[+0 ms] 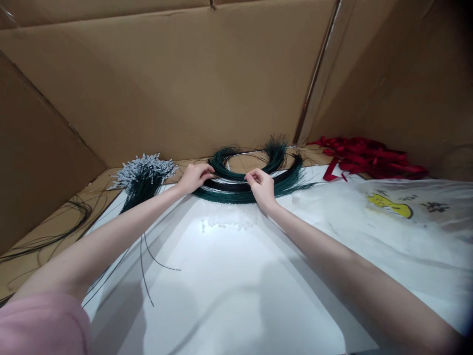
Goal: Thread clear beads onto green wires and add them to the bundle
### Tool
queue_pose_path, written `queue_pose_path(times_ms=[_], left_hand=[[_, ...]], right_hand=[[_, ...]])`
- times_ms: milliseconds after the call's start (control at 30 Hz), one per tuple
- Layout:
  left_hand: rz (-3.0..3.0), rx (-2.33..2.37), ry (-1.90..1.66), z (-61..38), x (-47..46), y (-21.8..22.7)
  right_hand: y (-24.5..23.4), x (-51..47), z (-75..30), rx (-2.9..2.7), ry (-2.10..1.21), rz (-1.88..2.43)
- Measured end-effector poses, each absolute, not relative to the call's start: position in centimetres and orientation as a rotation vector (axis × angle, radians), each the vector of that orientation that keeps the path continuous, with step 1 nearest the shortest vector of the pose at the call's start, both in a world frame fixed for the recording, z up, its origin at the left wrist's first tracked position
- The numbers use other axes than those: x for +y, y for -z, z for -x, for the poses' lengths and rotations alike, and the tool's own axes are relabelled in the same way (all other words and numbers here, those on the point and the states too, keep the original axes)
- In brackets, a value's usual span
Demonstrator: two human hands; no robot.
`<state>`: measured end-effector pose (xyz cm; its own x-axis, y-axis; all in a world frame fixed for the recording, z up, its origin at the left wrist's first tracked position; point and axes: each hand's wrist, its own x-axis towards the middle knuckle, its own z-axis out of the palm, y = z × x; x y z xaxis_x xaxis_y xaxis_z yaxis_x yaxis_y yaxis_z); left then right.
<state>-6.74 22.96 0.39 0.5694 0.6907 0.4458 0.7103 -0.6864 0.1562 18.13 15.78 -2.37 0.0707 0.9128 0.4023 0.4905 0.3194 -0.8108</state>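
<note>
1. Wire ring [244, 190]: a coil of dark green wires with a black and white band inside it lies at the far edge of the white desk [229, 276], close to the cardboard wall [177, 84]; both hands are on its near arc.
2. Loose wires [44, 236] curl over the brown board at far left.
3. A white-tipped bundle [142, 172] of green stems fans out just left of the ring.
4. Left hand [194, 177] has its fingers curled, pinching strands at the ring's left side.
5. Two stray wires [148, 266] lie on the desk, near the left forearm.
6. Right hand [262, 187] is bent over the ring's middle, fingertips gripping the wires.
7. Red ribbons [365, 158] are piled to the right, well apart from the ring.
8. A plastic bag [391, 212] with a yellow print lies at right.
</note>
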Motion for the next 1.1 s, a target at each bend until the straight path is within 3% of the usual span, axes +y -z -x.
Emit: queue_pose_path(times_ms=[633, 1100], left_hand=[[2.859, -1.116, 0.315, -1.2, 21.7, 0.6], [2.824, -1.2, 0.716, 0.7, 20.7, -2.0]], right_hand=[[3.4, 11.6, -20.5, -1.381, -0.883, 1.166], [3.0, 11.3, -20.1, -1.048, -1.114, 1.003]])
